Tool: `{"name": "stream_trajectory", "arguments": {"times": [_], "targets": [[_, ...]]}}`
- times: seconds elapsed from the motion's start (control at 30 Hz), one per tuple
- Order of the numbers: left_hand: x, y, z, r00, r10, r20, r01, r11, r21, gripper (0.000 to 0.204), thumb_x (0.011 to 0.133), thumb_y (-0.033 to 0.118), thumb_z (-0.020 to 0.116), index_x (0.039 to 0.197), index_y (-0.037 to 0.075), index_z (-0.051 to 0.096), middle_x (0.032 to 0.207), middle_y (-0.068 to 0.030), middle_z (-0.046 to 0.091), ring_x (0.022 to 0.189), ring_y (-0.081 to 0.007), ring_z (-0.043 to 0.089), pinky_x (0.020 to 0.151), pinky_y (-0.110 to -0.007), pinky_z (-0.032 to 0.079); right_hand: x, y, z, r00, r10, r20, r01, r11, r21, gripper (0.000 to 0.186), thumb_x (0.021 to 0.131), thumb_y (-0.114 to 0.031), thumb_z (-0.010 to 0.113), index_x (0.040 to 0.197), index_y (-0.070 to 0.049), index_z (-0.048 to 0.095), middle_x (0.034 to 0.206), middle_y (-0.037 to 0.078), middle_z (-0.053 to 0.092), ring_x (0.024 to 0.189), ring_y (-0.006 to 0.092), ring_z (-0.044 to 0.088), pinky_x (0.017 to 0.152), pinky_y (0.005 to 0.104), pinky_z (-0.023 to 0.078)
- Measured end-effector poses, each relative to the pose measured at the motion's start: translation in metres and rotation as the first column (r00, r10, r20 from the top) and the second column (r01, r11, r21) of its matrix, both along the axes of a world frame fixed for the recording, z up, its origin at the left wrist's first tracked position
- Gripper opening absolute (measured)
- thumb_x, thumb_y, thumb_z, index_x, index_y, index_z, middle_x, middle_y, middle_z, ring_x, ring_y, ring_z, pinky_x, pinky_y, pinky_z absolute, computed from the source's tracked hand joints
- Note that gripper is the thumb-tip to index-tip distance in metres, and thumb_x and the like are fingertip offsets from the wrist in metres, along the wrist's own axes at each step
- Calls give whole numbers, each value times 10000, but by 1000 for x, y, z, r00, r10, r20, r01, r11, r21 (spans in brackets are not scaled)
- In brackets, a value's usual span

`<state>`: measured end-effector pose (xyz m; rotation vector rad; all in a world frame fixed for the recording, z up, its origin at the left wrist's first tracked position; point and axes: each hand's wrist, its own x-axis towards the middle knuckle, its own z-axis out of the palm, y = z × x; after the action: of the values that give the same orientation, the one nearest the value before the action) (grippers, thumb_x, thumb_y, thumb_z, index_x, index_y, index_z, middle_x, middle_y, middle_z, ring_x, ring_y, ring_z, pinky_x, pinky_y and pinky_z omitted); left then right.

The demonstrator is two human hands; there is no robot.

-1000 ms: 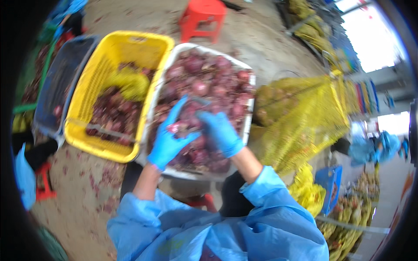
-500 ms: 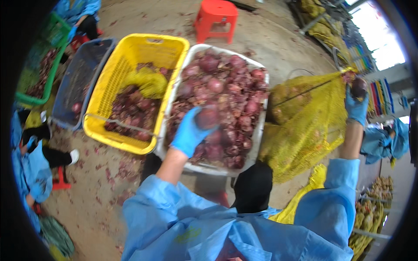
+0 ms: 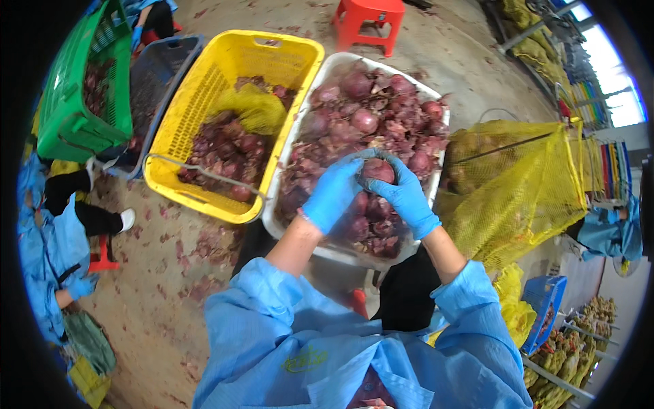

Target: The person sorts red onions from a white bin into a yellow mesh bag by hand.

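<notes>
Both my blue-gloved hands meet over a white tub (image 3: 279,211) heaped with red onions and loose papery skins. Between them is one red onion (image 3: 378,170). My left hand (image 3: 334,194) has its fingers closed against the onion's left side. My right hand (image 3: 410,198) curls round its right side, the fingertips over the top. Several whole onions, such as a round onion (image 3: 364,121), lie among the skins just beyond my hands. To the right of the tub stands a yellow mesh bag (image 3: 524,184) with onions inside.
Left of the tub stand a yellow basket (image 3: 170,129) with onions and netting, a blue-grey crate (image 3: 170,61) and a tilted green crate (image 3: 61,123). A red stool (image 3: 371,17) is beyond. Co-workers in blue sit at left; a blue crate (image 3: 541,300) is at lower right.
My right hand has come from the mesh bag's far right end, where it had an onion, to join my left hand over the tub. At far left the green crate has shifted and tilted.
</notes>
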<state>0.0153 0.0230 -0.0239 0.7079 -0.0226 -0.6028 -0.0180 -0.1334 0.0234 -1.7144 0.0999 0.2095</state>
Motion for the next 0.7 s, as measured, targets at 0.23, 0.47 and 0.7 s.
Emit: {"name": "stream_trajectory", "arguments": {"times": [0.23, 0.47, 0.7], "targets": [[7, 14, 0, 992, -96, -86, 96, 995, -15, 428, 964, 268, 486, 1314, 23, 509, 1273, -131, 577, 1119, -275, 589, 976, -401, 467, -49, -121, 94, 787, -612, 74, 592, 783, 190, 450, 881, -307, 620, 1243, -51, 542, 1093, 66, 614, 932, 145, 601, 794, 281, 514], [7, 7, -4, 987, -41, -155, 52, 997, 65, 411, 969, 262, 479, 1304, 27, 522, 1194, -133, 626, 1057, -259, 625, 939, -389, 495, -112, -332, 128, 543, -699, 465, 830, 532, -169, 564, 870, -309, 653, 1340, -44, 488, 1241, 71, 555, 1051, 194, 564, 878, 305, 468], [33, 62, 9, 889, 408, -208, -400, 913, 84, 384, 977, 224, 473, 1296, 14, 519, 1222, -160, 608, 1065, -279, 613, 936, -404, 484, -34, -198, 74, 800, -362, 478, 561, 734, -383, 458, 894, -68, 579, 1336, 6, 484, 1246, 129, 587, 1103, 210, 573, 957, 324, 447]]}}
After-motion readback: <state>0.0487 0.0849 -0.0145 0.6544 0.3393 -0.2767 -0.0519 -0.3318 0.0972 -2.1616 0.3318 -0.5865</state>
